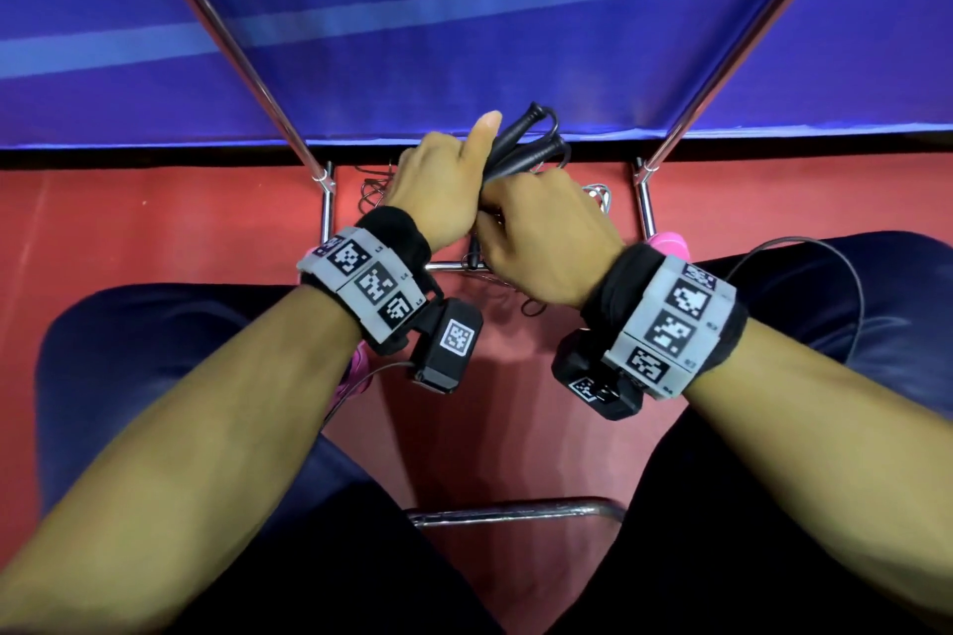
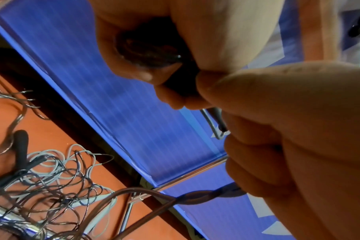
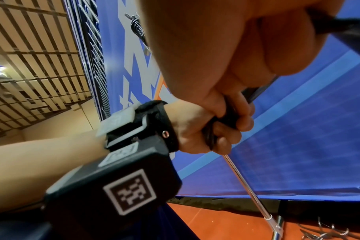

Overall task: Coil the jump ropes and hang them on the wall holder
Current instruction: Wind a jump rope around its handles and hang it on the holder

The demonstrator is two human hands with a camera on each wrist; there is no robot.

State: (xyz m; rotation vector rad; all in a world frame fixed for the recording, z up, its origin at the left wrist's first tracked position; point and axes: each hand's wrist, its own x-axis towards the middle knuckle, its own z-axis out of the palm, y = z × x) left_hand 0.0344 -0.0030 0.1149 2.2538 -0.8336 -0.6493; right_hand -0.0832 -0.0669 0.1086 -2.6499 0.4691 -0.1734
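Note:
Two black jump rope handles (image 1: 521, 147) stick up side by side in front of the blue wall panel. My left hand (image 1: 438, 186) grips their lower part, thumb pointing up; its fingers curl round the handles (image 3: 228, 116) in the right wrist view. My right hand (image 1: 546, 237) is curled just beside and below it, pinching the rope's cord (image 2: 195, 196), which trails down towards the floor. The handle ends (image 2: 150, 53) show dark inside my left hand's (image 2: 134, 78) grasp. High on the wall a dark coil (image 3: 137, 27) hangs from a metal hook.
Several loose ropes (image 2: 51, 178) lie tangled on the red floor inside a chrome frame (image 1: 327, 211). Two chrome rods (image 1: 242, 52) slant up against the blue panel (image 1: 464, 41). My knees flank the floor space, and a metal bar (image 1: 515, 513) runs between them.

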